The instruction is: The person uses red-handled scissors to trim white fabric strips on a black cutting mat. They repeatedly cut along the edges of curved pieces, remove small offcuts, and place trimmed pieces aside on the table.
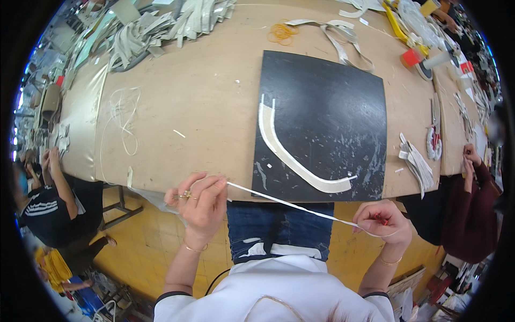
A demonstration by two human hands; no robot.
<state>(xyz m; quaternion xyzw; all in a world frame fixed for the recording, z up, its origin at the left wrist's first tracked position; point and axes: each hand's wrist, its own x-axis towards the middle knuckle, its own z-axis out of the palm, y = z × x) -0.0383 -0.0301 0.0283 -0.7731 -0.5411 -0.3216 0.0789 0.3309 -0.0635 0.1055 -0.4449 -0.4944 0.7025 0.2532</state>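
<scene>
A narrow white strip (289, 204) is stretched between my two hands in front of the table's near edge. My left hand (199, 203) pinches its left end between thumb and fingers. The other end runs into my closed right hand (384, 222), and a short tail comes out beside the palm. Something small and red also shows among the right fingers; its kind is hidden. Beyond the strip, a curved beige piece (284, 155) with white edging lies on a black mat (332, 112). Two white ends stick out at its top, and one at its lower right.
Scissors (434, 137) and a stack of pale strips (417, 163) lie right of the mat. Orange rubber bands (282, 34) and a pale loop of tape (343, 40) lie beyond it. Loose cord (126, 123) is at left, bundled strips (150, 40) far left. People work on both sides.
</scene>
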